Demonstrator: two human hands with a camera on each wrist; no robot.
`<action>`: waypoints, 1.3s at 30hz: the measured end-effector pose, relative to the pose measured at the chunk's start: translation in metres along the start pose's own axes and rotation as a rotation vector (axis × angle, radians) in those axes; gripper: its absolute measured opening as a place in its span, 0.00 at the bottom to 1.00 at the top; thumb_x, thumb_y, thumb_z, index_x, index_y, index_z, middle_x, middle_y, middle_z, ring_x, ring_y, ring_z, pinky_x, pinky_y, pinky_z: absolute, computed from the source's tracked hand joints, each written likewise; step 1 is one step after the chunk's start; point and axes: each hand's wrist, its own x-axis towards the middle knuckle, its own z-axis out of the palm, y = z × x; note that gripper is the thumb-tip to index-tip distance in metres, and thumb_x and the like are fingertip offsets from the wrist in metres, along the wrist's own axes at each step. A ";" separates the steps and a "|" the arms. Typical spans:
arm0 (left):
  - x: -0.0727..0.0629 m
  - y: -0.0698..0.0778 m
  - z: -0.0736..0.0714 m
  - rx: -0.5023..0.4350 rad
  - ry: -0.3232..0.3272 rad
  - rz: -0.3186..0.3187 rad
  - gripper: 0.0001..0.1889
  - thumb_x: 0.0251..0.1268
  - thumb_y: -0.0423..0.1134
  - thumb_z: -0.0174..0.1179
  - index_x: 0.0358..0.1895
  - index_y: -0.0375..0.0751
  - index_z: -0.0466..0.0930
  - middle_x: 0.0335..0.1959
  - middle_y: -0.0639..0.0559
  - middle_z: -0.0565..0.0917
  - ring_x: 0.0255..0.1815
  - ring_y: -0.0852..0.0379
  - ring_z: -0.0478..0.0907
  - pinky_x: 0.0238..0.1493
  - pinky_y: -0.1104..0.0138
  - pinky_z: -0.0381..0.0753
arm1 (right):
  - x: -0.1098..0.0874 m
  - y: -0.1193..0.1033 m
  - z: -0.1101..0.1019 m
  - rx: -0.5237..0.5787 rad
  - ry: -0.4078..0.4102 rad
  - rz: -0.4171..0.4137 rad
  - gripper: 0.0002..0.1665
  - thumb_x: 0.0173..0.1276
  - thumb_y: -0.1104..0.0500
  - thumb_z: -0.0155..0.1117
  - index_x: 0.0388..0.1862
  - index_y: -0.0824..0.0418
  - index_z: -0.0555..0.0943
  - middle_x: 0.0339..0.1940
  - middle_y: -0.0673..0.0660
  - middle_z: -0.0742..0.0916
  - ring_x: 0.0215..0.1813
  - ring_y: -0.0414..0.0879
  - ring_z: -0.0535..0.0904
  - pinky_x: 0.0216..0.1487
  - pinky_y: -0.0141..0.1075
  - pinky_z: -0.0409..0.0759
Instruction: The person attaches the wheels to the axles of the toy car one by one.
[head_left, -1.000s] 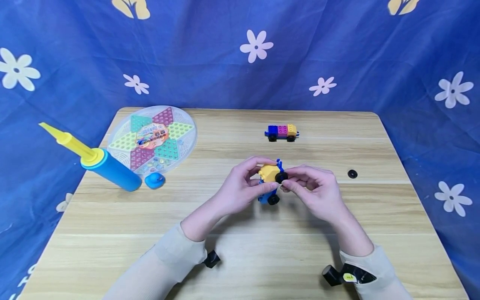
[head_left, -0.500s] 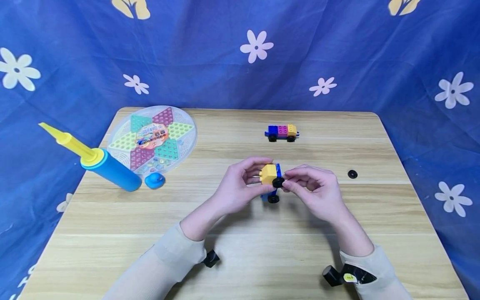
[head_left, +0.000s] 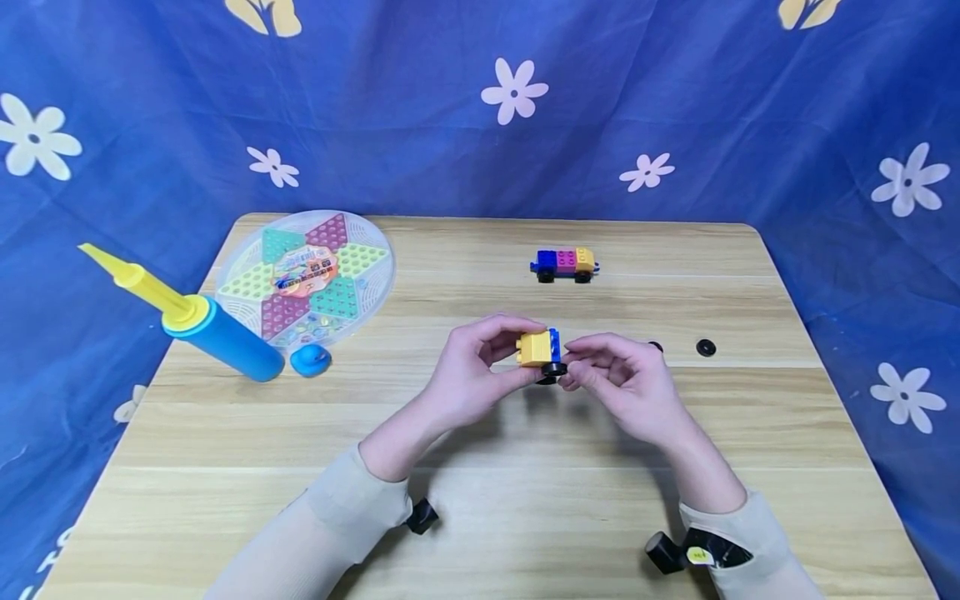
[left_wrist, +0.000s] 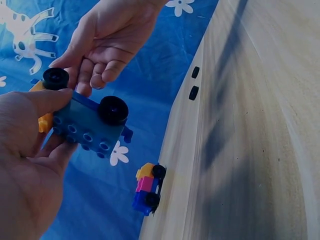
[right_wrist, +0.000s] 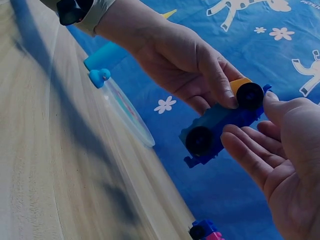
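My left hand [head_left: 468, 375] grips a small toy brick car [head_left: 536, 349], its thumb along the side near one wheel. The car has a yellow brick [head_left: 534, 350], a teal-blue brick [left_wrist: 82, 122], a dark blue base [right_wrist: 239, 116] and black wheels [left_wrist: 114, 110] on the side seen in the wrist views. Close against the base and the wheel by the yellow end is my right hand [head_left: 626, 379], thumb and fingers loosely bent, not closed round the car. In the head view the left fingers hide part of the car.
Two loose black wheels lie on the table to the right, one wheel [head_left: 706, 347] whole, the other [head_left: 656, 346] partly behind my right hand. A second brick car [head_left: 566, 264] stands farther back. At left are a round game board [head_left: 375, 287], a blue pump [head_left: 236, 342] and a blue duck [head_left: 310, 360].
The car has turned in my left hand, so its lower wheel sits higher, closer under the other. My right fingers have loosened from the wheel, and a loose wheel shows behind that hand.
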 end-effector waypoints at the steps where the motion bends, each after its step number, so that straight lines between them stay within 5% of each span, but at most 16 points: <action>1: 0.000 0.000 0.000 0.001 0.000 0.000 0.25 0.54 0.14 0.73 0.57 0.28 0.84 0.55 0.40 0.86 0.58 0.47 0.85 0.65 0.58 0.81 | 0.000 0.000 0.000 -0.001 -0.001 -0.003 0.14 0.73 0.77 0.65 0.54 0.83 0.78 0.44 0.69 0.90 0.37 0.56 0.91 0.40 0.46 0.91; 9: 0.000 0.000 0.000 0.025 -0.007 0.002 0.25 0.55 0.14 0.74 0.57 0.29 0.83 0.54 0.41 0.86 0.58 0.48 0.85 0.65 0.59 0.81 | 0.002 -0.002 0.001 -0.012 0.011 -0.062 0.25 0.62 0.82 0.71 0.58 0.77 0.80 0.51 0.68 0.87 0.44 0.53 0.89 0.45 0.45 0.90; 14: -0.001 -0.001 0.000 0.051 -0.027 0.038 0.23 0.53 0.14 0.74 0.53 0.30 0.85 0.52 0.44 0.88 0.58 0.50 0.85 0.66 0.59 0.81 | 0.006 -0.010 0.006 -0.091 0.010 -0.118 0.37 0.53 0.82 0.78 0.64 0.71 0.81 0.61 0.65 0.83 0.47 0.54 0.87 0.47 0.43 0.90; 20: -0.002 -0.003 0.000 0.070 -0.066 0.102 0.21 0.53 0.15 0.74 0.51 0.33 0.88 0.51 0.47 0.89 0.59 0.50 0.85 0.67 0.57 0.80 | 0.009 -0.017 0.010 -0.252 -0.003 -0.155 0.40 0.50 0.75 0.86 0.64 0.64 0.83 0.63 0.58 0.83 0.48 0.51 0.86 0.47 0.39 0.89; 26: -0.001 -0.005 0.001 0.137 -0.066 0.162 0.22 0.52 0.16 0.76 0.50 0.34 0.89 0.50 0.49 0.89 0.56 0.50 0.85 0.64 0.57 0.83 | 0.011 -0.019 0.013 -0.442 -0.021 -0.204 0.33 0.56 0.65 0.86 0.62 0.59 0.86 0.60 0.52 0.86 0.52 0.46 0.85 0.50 0.34 0.87; 33: -0.002 -0.007 0.001 0.146 -0.073 0.169 0.28 0.51 0.14 0.75 0.56 0.33 0.83 0.55 0.45 0.86 0.57 0.48 0.83 0.65 0.58 0.82 | 0.012 -0.015 0.013 -0.455 0.000 -0.330 0.25 0.59 0.65 0.83 0.56 0.65 0.88 0.54 0.57 0.89 0.53 0.52 0.88 0.56 0.35 0.86; 36: -0.001 -0.007 -0.002 0.162 -0.053 0.145 0.33 0.50 0.17 0.78 0.62 0.33 0.79 0.62 0.45 0.81 0.66 0.48 0.78 0.73 0.56 0.74 | 0.011 -0.012 0.011 -0.448 0.039 -0.398 0.22 0.64 0.60 0.81 0.54 0.67 0.88 0.52 0.61 0.90 0.51 0.54 0.88 0.57 0.35 0.86; 39: -0.001 -0.007 -0.006 0.099 -0.030 0.050 0.40 0.52 0.20 0.77 0.70 0.32 0.71 0.70 0.44 0.74 0.73 0.45 0.71 0.76 0.54 0.69 | 0.011 -0.009 0.008 -0.463 0.081 -0.462 0.21 0.68 0.55 0.79 0.52 0.69 0.89 0.50 0.63 0.90 0.49 0.56 0.88 0.58 0.35 0.85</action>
